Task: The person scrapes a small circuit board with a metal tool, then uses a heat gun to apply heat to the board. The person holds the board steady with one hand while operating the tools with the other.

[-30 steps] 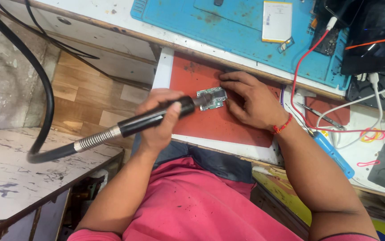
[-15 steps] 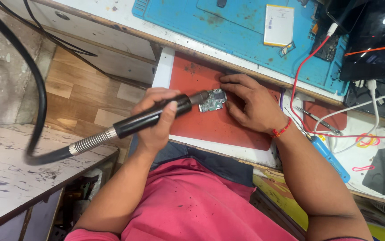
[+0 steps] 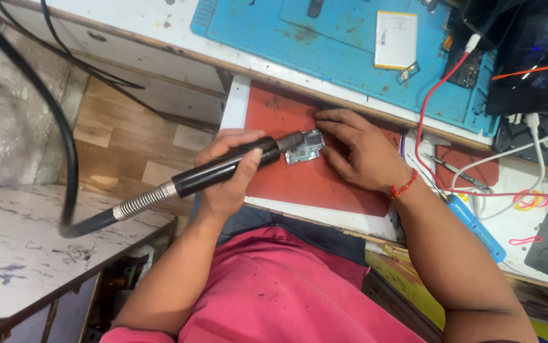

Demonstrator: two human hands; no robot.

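The bench (image 3: pixel 159 28) is running across the top of the view, pale and scuffed, and it is carrying a large blue work mat (image 3: pixel 325 38) along its far side. Nearer the person, a red mat (image 3: pixel 312 184) on a white board is lying at the bench's front edge, and the work is happening on it. A thick black hose (image 3: pixel 51 121) is curving down the left side (over the wooden floor and the marbled side surface) and is joining a coiled metal spring section that leads into the black handpiece (image 3: pixel 223 166).

The left hand (image 3: pixel 229 174) is wrapping closed around that handpiece, fingers curled over its barrel and thumb on top, so the tool is lying nearly level and its metal tip is pointing right. The right hand (image 3: pixel 360 149) is resting flat and mostly open on the red mat, fingertips pressing down beside the small circuit board (image 3: pixel 304 150); a red thread band is circling its wrist. The circuit board is sitting on the red mat between the two hands, touching the tool's tip on its left side and the right fingers on its right.

A white rectangular battery (image 3: pixel 395 39) is lying on the blue mat. A red wire (image 3: pixel 423 121) is trailing down the right side, near a blue-handled tool (image 3: pixel 477 225) and tweezers (image 3: pixel 458 170).
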